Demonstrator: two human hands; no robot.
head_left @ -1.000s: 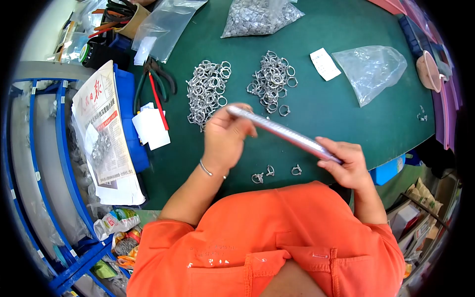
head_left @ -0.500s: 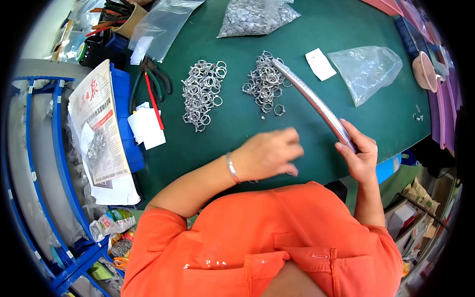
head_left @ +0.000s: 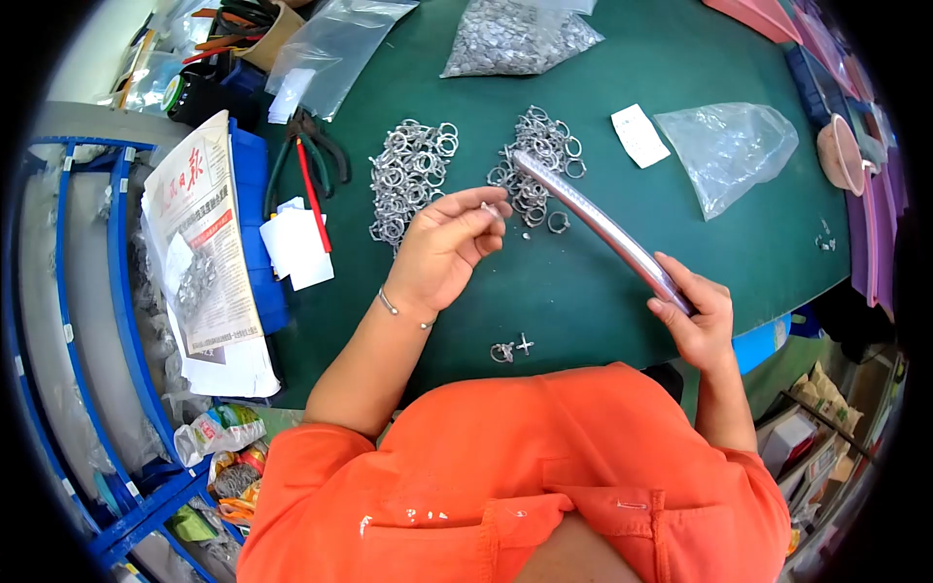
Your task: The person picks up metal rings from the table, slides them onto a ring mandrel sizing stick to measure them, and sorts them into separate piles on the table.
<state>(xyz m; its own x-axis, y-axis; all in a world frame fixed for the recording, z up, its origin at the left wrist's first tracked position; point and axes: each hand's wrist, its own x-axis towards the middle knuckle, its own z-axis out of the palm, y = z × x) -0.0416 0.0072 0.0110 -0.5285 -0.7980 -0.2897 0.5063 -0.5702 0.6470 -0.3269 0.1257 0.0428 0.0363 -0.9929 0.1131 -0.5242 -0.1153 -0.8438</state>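
Note:
My right hand (head_left: 696, 309) is closed round the lower end of a long tapered rod (head_left: 604, 229) with pale markings along it. The rod's narrow tip lies over the right pile of metal rings (head_left: 544, 146). My left hand (head_left: 449, 241) pinches a small silvery piece (head_left: 493, 210), probably a ring, left of the rod's tip. Behind that hand is the left ring pile (head_left: 413, 170). Two small ring pieces (head_left: 502, 352) lie on the green table near its front edge. One loose ring (head_left: 558, 222) sits below the right pile.
Pliers (head_left: 304, 160), a red pen (head_left: 314, 199) and white papers (head_left: 296, 248) lie at the left beside a blue bin (head_left: 255, 223) and newspapers (head_left: 199, 243). A filled bag (head_left: 520, 37), a paper slip (head_left: 639, 136) and a clear bag (head_left: 734, 151) lie farther back.
My left hand went down to the front rings and came back up pinching a small piece; one fewer ring lies there. The rod swung away from that hand, its tip now over the right pile.

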